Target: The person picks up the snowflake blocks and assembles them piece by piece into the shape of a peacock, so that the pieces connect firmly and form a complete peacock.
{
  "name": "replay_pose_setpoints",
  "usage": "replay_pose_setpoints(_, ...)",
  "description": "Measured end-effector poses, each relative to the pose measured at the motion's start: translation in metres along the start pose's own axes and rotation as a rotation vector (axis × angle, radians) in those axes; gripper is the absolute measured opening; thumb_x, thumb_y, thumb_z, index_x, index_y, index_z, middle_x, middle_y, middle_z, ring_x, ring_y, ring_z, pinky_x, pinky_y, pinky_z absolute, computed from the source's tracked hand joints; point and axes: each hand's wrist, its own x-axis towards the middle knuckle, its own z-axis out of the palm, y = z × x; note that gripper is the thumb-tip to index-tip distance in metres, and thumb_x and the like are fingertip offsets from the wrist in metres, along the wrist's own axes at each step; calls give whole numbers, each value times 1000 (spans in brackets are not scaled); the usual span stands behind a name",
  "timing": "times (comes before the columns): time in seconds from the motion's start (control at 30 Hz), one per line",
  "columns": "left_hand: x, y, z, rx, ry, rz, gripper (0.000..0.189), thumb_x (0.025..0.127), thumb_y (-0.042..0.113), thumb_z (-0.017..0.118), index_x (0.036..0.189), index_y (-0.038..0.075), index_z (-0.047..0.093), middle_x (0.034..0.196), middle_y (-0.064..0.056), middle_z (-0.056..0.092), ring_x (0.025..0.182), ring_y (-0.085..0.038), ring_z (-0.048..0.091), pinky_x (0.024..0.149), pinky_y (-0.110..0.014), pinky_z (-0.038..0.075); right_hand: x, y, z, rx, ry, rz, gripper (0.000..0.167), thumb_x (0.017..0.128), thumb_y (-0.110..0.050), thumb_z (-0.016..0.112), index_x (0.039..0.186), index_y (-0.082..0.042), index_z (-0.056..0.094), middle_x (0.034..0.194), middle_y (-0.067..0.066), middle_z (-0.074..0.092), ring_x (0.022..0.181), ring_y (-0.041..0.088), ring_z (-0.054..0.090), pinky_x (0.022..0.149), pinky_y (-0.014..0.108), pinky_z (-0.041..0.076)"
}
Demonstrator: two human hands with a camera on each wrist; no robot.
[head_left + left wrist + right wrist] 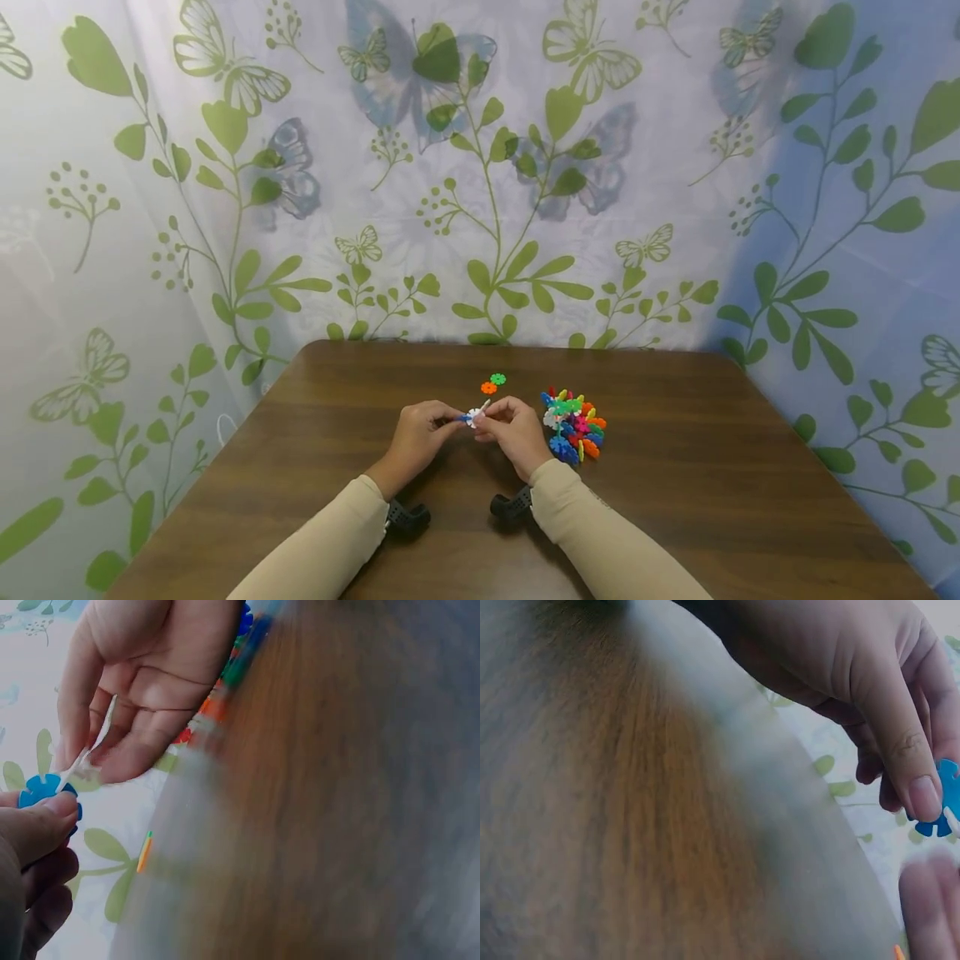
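Observation:
Both hands meet over the table in the head view, working on small notched plastic flower discs. My left hand [415, 431] pinches a blue disc [37, 791] between thumb and fingers, and the right wrist view shows the same blue disc [950, 784] at its thumb tip. A white disc [472, 418] lies between the hands, its neighbour partly covered by fingers. Edge-on in the left wrist view, a white disc [109, 724] meets the blue one's rim. My right hand [519, 435] pinches at the white piece with thumb and fingers.
A pile of multicoloured discs [576, 427] sits to the right of the right hand. Beyond the hands, an orange disc [489, 388] and a green disc [498, 379] lie on the brown wooden table [667, 517]. A leaf-patterned curtain [420, 275] hangs behind the far edge.

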Motion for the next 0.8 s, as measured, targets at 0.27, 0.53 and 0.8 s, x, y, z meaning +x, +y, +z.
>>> replay_pose_setpoints(0.27,0,-10,-3,-60,-78,14,19,82,-5,88,95,7,82,93,-1,77,77,-7,69,65,-27,59,7,7,-11,-36,-152,-1,50,98,1,73,143,6,52,128,31,55,104,35,67,89,45,59)
replay_pose_setpoints(0.53,5,-13,-6,-121,-164,-65,21,87,-2,85,106,7,81,101,1,77,85,-11,71,71,-31,61,7,5,-19,-24,-266,21,26,99,4,71,123,12,68,116,26,67,95,41,71,88,45,60)
replay_pose_setpoints(0.8,12,-35,-6,18,-256,-213,28,89,4,86,116,4,77,113,-5,74,100,-22,72,86,-42,60,8,11,-18,130,-193,20,38,98,5,72,131,20,59,117,26,63,90,32,71,87,44,60)
